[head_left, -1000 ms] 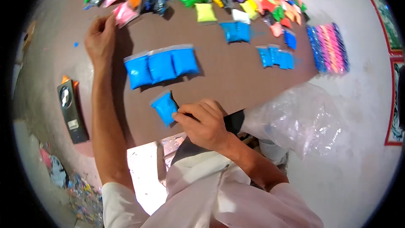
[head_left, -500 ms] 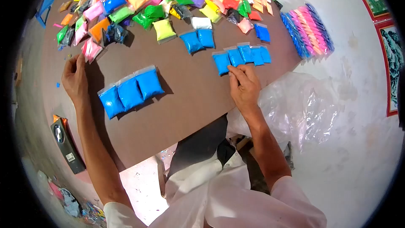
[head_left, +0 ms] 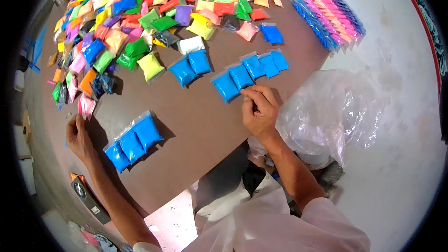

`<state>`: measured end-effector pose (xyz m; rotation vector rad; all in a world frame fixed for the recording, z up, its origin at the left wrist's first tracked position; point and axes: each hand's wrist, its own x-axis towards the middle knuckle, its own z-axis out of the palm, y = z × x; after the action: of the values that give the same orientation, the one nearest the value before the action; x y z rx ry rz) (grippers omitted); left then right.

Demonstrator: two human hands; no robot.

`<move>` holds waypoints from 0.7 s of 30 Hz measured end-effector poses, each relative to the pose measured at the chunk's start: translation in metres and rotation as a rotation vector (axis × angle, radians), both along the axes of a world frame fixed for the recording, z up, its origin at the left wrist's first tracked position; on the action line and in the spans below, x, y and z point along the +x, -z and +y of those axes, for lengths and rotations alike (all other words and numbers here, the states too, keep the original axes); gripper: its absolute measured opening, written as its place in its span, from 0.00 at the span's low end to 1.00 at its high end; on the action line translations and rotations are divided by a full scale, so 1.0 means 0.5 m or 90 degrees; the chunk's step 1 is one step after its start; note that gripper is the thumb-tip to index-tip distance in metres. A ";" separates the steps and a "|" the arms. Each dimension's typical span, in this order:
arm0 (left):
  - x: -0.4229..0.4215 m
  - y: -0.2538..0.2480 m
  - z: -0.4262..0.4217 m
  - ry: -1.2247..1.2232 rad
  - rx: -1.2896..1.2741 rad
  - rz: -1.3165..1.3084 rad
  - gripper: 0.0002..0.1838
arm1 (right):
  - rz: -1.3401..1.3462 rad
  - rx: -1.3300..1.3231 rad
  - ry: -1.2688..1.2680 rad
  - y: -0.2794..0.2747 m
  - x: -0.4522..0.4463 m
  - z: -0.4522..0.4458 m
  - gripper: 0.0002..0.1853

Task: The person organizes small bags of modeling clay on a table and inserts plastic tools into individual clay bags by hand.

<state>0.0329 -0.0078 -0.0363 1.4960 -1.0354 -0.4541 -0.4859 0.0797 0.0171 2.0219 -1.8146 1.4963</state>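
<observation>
My left hand is closed in a pinch at the lower edge of a pink packet, at the left of the table. My right hand is also closed, with thumb and forefinger at the near edge of a blue packet. That packet belongs to a slanting row of several overlapping blue packets. Three joined-looking blue packets lie between my arms, nearer my left hand. Two more blue packets lie side by side beyond, and a single blue packet sits behind the row.
A large heap of small coloured packets covers the far side of the brown table. Bundled pink, peach and blue packets lie at the right corner. Clear plastic sheeting hangs beside the right edge. A dark box is at lower left.
The view has shifted and turned, showing more of the heap. My right hand's fingertips have moved slightly along the blue row; my left hand stays at the pink packet.
</observation>
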 end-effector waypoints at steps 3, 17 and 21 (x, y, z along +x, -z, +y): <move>-0.011 -0.015 0.003 -0.009 0.001 -0.011 0.14 | -0.072 0.023 0.027 0.003 0.000 0.002 0.12; -0.016 -0.026 0.013 -0.025 0.007 -0.008 0.14 | -0.146 0.049 0.012 -0.011 -0.001 0.003 0.10; -0.033 -0.041 0.013 -0.033 0.013 -0.015 0.13 | -0.140 0.049 0.010 -0.017 -0.002 0.002 0.10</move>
<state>0.0161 -0.0011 -0.0160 1.5455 -1.0098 -0.4123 -0.4869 0.0809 0.0256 1.9359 -1.9903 1.7321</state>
